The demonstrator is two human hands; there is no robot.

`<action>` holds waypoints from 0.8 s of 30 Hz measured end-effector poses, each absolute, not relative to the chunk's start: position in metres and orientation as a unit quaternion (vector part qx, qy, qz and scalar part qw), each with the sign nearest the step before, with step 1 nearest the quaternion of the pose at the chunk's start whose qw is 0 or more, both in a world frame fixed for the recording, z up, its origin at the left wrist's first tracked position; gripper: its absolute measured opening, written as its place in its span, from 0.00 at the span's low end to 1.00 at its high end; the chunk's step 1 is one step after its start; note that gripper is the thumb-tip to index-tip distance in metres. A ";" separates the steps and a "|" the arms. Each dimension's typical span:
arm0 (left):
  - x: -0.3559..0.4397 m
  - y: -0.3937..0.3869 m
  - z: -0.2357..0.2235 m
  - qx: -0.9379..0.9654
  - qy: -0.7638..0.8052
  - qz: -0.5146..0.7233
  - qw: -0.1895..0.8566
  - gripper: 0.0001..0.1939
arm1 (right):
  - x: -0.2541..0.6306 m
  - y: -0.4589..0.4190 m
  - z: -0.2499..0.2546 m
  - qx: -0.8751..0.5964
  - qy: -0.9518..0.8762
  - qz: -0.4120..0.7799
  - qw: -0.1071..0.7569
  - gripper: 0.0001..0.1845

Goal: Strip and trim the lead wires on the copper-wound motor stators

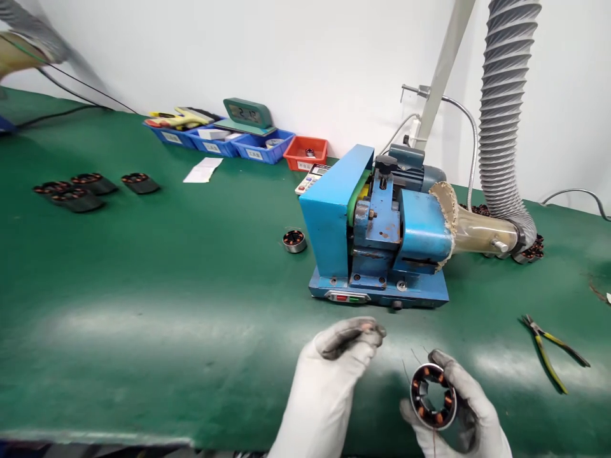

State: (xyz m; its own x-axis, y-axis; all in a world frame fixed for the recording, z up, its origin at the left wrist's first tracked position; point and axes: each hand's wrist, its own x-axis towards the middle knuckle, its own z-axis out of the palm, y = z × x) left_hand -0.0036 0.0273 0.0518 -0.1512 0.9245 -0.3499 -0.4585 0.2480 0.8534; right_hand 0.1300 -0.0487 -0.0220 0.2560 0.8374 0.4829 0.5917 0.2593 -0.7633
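Note:
My right hand [470, 413], in a white glove with dark fingertips, grips a round motor stator [433, 395] with copper windings, held low at the front of the green table. Thin wire leads rise from the stator. My left hand [334, 375], gloved too, is pinched closed just left of it, thumb and fingertips pressed together near the wire ends; what they hold is too fine to make out. A blue bench machine [377, 235] stands right behind both hands.
A lone stator [294, 240] lies left of the machine. Several dark stators [76, 191] sit far left. Yellow-handled pliers [548, 346] lie at right. Blue bins [214, 137], an orange bin [305, 152], a clock [248, 114] and a grey hose [503, 114] line the back.

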 end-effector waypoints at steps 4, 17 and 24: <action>0.001 0.029 0.060 0.283 0.488 0.468 0.680 0.16 | 0.133 -0.050 -0.027 -0.576 -0.610 0.118 0.532 0.31; 0.015 0.023 0.045 0.198 0.474 0.596 0.618 0.14 | 0.126 -0.042 -0.021 -0.556 -0.609 0.063 0.562 0.30; 0.016 0.034 0.055 0.212 0.456 0.480 0.719 0.08 | 0.119 -0.039 -0.023 -0.564 -0.619 0.034 0.545 0.25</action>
